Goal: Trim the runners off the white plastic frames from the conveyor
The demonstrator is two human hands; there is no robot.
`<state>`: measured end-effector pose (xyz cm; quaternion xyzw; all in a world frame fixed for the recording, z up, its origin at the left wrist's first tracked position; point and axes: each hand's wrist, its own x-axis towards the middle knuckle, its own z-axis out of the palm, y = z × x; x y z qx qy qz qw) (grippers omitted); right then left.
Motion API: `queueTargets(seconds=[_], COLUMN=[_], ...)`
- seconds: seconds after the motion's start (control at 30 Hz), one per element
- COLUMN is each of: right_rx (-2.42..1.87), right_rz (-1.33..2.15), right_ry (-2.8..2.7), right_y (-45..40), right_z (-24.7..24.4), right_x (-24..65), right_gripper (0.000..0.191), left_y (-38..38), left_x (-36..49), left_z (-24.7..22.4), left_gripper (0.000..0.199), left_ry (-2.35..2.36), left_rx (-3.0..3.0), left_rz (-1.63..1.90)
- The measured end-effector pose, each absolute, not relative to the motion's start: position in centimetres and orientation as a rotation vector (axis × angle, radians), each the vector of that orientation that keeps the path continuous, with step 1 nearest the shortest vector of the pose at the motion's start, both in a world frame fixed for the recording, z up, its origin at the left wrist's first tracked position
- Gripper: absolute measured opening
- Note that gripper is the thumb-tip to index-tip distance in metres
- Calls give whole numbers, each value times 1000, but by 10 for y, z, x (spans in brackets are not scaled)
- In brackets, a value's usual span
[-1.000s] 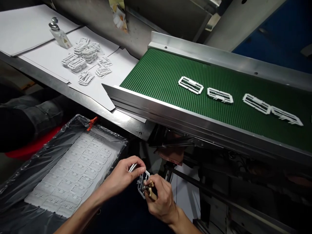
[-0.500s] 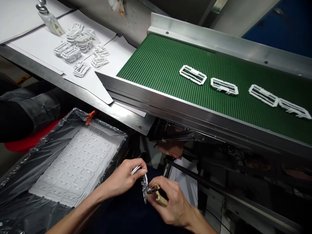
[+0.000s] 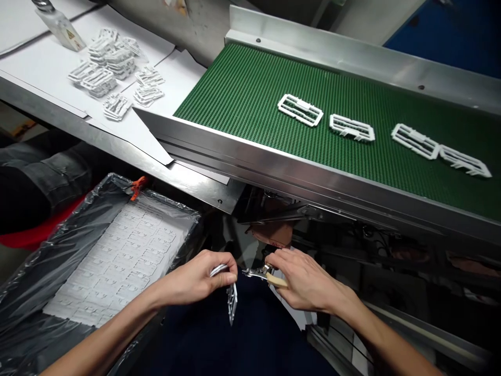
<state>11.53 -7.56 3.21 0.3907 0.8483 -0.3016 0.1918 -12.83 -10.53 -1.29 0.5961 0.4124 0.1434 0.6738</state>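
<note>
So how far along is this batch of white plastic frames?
Looks done: the rows of frames filling the plastic-lined tray. In hand: the left hand holds one white frame, and the right hand holds wood-handled nippers. Apparently left: the stacked frames and four frames on the green conveyor belt.

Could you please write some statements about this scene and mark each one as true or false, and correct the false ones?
1. The left hand holds a white plastic frame part. True.
2. The right hand is empty. False: it holds small pliers with a metal head and tan handle.
3. Four white plastic frames lie on the green textured conveyor belt. True.
4. The orange clip sits on the conveyor's steel side rail. False: the orange clip is at a corner of the black plastic sheeting.
</note>
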Motion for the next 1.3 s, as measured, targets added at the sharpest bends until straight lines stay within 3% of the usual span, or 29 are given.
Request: queueTargets(seconds=[0.43, 1.07, 1.3], right_rx=[996, 704, 648], right_rz=[-806, -623, -751], right_ry=[2405, 2423, 2321], right_y=[-76, -55, -40], right_z=[30, 49, 46], right_x=[114, 93, 91], right_gripper=[22, 11, 7], left_y=[-102, -103, -106], left_x=[-122, -116, -116], left_z=[-13, -13, -17], left_gripper=[17, 18, 21], left_ry=[897, 852, 871], left_rx=[1429, 1413, 1321], left_rz=[254, 213, 228])
